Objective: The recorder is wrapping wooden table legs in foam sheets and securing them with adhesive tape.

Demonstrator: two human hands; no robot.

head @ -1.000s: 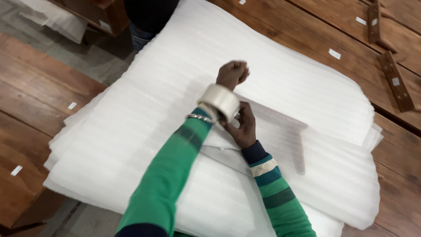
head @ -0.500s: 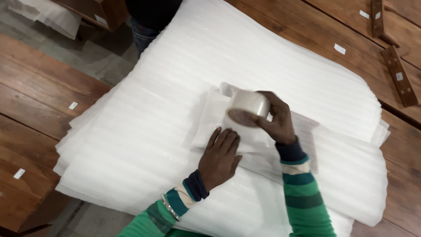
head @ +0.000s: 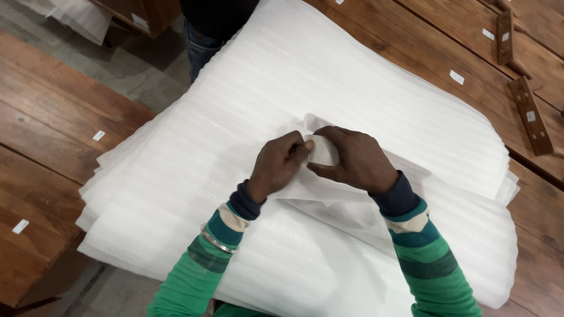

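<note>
Tape roll (head: pixel 323 151) between both hands, on white foam sheets (head: pixel 376 88)

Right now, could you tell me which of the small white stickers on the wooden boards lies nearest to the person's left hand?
The sticker on the board left of the foam stack lies closest to the left hand; the other sticker on that side sits lower and further left, and the rest are far to the upper right.

Pale tape roll (head: pixel 323 151), seemingly upright, on white foam sheets (head: pixel 364 88).

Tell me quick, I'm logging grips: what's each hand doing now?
Left hand: closed, fingers pinching at the tape roll.
Right hand: closed, holding the tape roll over the foam sheets.
</note>
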